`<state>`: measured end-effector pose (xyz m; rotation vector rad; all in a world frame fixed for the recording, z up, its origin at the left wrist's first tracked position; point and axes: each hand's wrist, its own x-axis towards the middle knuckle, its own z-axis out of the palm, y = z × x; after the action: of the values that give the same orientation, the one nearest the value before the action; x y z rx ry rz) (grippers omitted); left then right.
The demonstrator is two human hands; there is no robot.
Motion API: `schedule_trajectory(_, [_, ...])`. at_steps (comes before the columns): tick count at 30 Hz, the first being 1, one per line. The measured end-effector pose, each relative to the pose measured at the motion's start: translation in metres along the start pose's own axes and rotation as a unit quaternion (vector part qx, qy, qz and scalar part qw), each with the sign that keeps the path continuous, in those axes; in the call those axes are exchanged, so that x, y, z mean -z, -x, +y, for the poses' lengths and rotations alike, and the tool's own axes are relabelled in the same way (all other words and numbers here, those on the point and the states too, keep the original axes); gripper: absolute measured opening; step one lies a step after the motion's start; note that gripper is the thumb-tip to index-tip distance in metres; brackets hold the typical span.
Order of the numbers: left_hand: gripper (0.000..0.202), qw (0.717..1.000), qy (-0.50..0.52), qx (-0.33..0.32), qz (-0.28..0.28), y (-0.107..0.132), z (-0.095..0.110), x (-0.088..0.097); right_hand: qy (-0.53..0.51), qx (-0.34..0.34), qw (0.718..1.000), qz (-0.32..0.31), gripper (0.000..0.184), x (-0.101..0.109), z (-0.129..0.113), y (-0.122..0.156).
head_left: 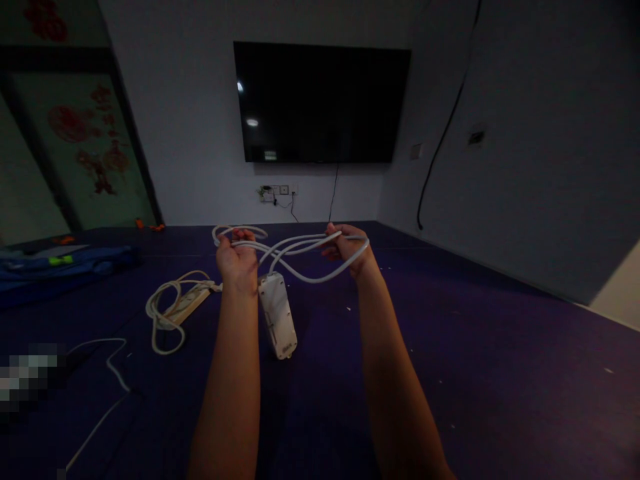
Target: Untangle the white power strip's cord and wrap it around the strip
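Both arms reach up the middle of the frame, and the white cord (295, 257) is strung between the two hands in several loose loops. The left hand (236, 261) is closed in a fist on one end of the loops, just left of centre; the right hand (345, 250) has its grip pressed together round the other end, with strands passing over the fingers. From the left hand the white power strip (277, 315) hangs down by its cord, its lower end near or on the dark purple floor (500, 373); the dim light makes it hard to say which. The step in hand looks like gathering the cord into a coil. The next move would seem to call for keeping both fists firm so the loops do not slip, and for drawing in the slack near the strip evenly. At the left of the frame a second power strip (187, 305) lies on the floor in its own loose cord. A dark television (323, 100) hangs on the wall above.
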<state>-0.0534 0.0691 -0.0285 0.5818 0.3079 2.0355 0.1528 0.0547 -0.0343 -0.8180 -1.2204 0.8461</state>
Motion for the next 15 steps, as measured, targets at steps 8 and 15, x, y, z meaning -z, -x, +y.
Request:
schedule_trajectory(8, [0.022,0.992,-0.076,0.091,-0.042,0.015,-0.008,-0.011,-0.062,0.103,0.99,0.074,0.034,-0.002,-0.009,0.005])
schedule_trajectory(15, [0.016,0.941,-0.281,0.098,-0.159,0.025,-0.014,-0.011,-0.103,0.129,0.983,0.085,0.033,0.006,-0.015,0.006])
